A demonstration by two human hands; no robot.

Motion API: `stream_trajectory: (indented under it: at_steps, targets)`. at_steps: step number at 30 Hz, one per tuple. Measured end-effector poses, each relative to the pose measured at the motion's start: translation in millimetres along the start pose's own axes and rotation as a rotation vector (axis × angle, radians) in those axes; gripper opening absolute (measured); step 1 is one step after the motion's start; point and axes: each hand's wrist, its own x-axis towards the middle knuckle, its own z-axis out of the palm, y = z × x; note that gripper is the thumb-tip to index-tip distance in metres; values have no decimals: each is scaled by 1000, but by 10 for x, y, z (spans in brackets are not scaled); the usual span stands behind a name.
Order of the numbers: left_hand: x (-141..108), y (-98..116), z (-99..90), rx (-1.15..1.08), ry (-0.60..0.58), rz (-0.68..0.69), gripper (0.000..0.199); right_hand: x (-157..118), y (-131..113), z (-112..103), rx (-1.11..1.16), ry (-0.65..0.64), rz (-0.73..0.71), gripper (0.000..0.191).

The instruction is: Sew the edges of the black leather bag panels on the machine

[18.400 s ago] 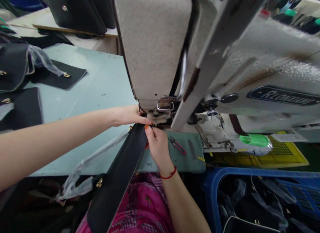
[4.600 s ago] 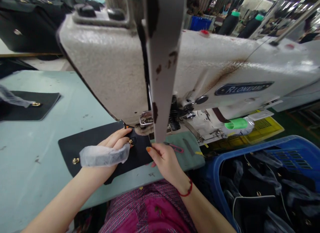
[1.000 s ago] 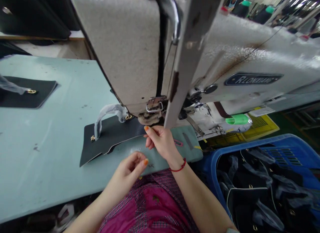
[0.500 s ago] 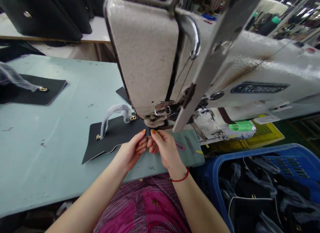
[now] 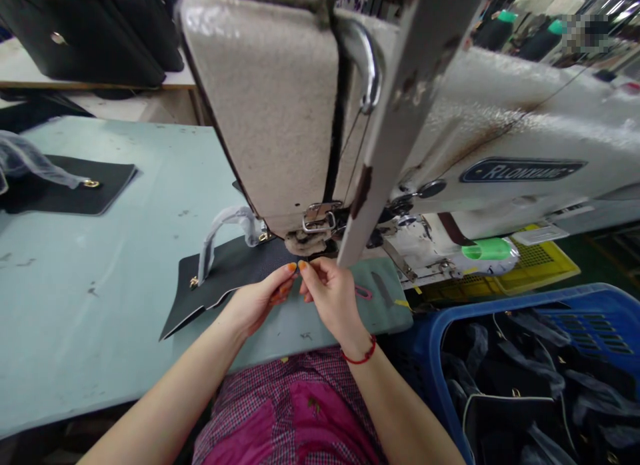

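A black panel (image 5: 233, 268) with a plastic-wrapped handle (image 5: 213, 235) and gold rings lies on the pale green table, its right end beneath the head of a sewing machine (image 5: 265, 105). My left hand (image 5: 270, 295) pinches the panel's near edge between thumb and fingers, just in front of the machine's foot. Right beside it, my right hand (image 5: 327, 288) is closed on the same edge, thumb tip close to the left thumb. The needle and the panel's far right part are hidden by the machine and the fingers.
Another black panel (image 5: 95, 192) with a wrapped handle lies at the left of the table (image 5: 125, 318). Black bags (image 5: 95, 38) stand behind. On the right are a blue basket (image 5: 433, 358) of black pieces and a yellow crate (image 5: 547, 268). A pink tool (image 5: 363, 292) lies near my right hand.
The panel's near left corner has swung slightly toward me. My left hand's fingers have drawn a little apart from my right hand's. The camera view has shifted slightly.
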Motion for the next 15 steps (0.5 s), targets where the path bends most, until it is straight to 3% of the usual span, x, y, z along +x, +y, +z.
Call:
stream_trajectory:
  at_steps: [6, 12, 15]
  targets:
    - [21, 30, 17, 41, 14, -9, 47, -189, 189, -68, 66, 32, 29, 34]
    - [65, 38, 27, 48, -35, 88, 45, -429, 709, -46, 49, -11, 183, 35]
    - [112, 52, 8, 35, -44, 137, 43, -493, 898, -4, -31, -38, 186, 34]
